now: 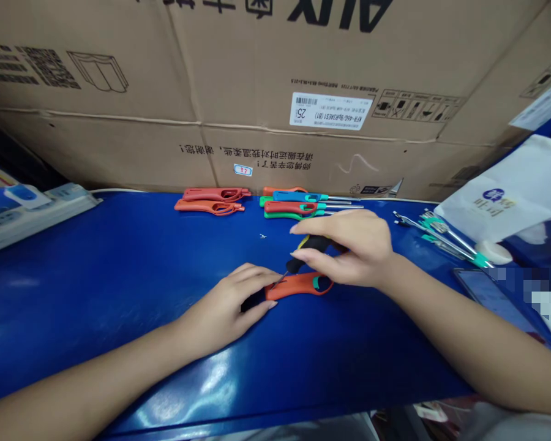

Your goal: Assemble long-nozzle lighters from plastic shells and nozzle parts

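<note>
An orange lighter body [298,285] with a teal trigger lies on the blue table. My left hand [241,297] grips its left end between thumb and fingers. My right hand [349,245] is closed around the black and yellow handle of a screwdriver [296,264]. The screwdriver slants down to the left, its tip at the left part of the orange body, near my left fingertips. Whether the tip sits in a screw hole is too small to tell. Just beyond my hands lies a tiny white piece [263,236].
Red and orange lighter shells [213,195] lie at the back, beside several coloured lighters with metal tubes [303,207]. A large cardboard box [243,122] walls off the back. On the right are loose metal tubes [441,236], a white bag [500,190] and a phone [491,297]; left, a power strip [37,211].
</note>
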`<state>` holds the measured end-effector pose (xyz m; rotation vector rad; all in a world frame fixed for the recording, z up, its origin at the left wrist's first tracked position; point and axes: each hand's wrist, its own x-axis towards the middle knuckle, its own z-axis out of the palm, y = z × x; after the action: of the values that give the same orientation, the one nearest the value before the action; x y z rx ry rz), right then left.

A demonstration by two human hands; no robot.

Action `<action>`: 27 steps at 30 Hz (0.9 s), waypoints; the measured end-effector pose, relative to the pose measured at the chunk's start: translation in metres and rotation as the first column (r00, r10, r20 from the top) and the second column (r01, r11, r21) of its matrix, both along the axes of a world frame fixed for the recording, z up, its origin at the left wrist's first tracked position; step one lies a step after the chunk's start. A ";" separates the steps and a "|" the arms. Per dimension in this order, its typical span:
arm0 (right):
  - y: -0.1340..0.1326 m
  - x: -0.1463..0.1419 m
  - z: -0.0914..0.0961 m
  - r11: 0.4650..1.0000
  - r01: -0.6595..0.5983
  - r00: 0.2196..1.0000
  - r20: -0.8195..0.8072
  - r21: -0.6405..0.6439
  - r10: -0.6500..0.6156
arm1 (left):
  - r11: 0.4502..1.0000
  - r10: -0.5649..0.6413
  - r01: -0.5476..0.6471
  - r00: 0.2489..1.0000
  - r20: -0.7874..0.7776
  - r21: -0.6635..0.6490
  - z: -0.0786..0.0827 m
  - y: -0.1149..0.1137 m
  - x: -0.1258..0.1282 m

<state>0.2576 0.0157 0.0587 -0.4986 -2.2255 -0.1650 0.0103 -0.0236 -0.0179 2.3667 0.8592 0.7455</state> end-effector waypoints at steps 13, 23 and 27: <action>-0.008 0.005 -0.009 0.964 -0.114 0.986 0.145 0.242 0.080 | 0.999 -0.022 0.022 1.000 -0.003 -0.027 0.004 0.000 0.001; -0.015 -0.011 -0.020 0.987 -0.056 0.989 -0.127 0.152 0.075 | 0.999 -0.030 0.030 1.000 0.000 -0.037 0.002 0.000 0.000; -0.019 -0.013 -0.019 0.971 -0.084 0.994 -0.044 0.225 0.097 | 0.998 -0.037 0.037 0.999 0.004 -0.046 0.002 0.000 -0.001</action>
<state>0.2447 -0.0038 0.0393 -0.2748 -2.1389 -0.3454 0.0096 -0.0238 -0.0157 2.3339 0.8210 0.7065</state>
